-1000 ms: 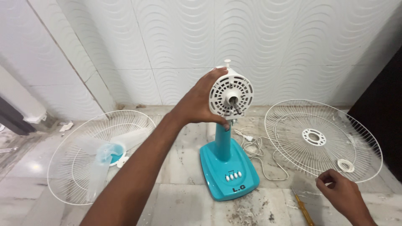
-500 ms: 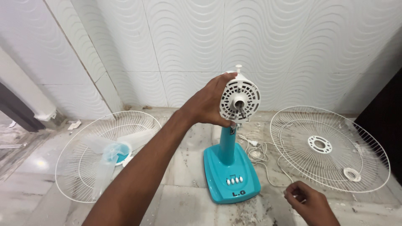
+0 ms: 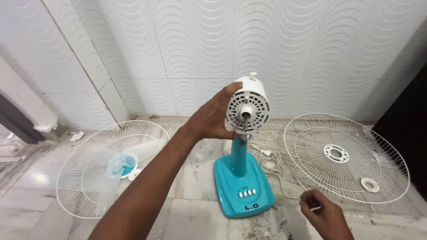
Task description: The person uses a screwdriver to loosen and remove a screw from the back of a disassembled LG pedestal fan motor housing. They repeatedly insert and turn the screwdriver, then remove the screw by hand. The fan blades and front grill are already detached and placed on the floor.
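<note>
A stripped table fan stands on the floor: a white motor head (image 3: 248,108) on a teal post and teal base (image 3: 243,186) with white buttons. My left hand (image 3: 213,118) grips the left side of the motor head. My right hand (image 3: 324,213) is low at the right, near the floor, with its fingers pinched on a small white part. A white wire guard (image 3: 347,155) with a round centre plate lies flat to the right. Another white wire guard (image 3: 111,164) lies to the left, with the translucent blue fan blade (image 3: 118,166) resting on it.
A white power cord (image 3: 275,166) is coiled on the marble floor between the base and the right guard. A small white ring (image 3: 369,184) lies on that guard. White wavy wall tiles rise behind. A dark door edge (image 3: 407,120) is at the far right.
My right hand has drawn back from the right guard toward me and closed on a small white part. My left hand stays on the motor head; the view has shifted closer.
</note>
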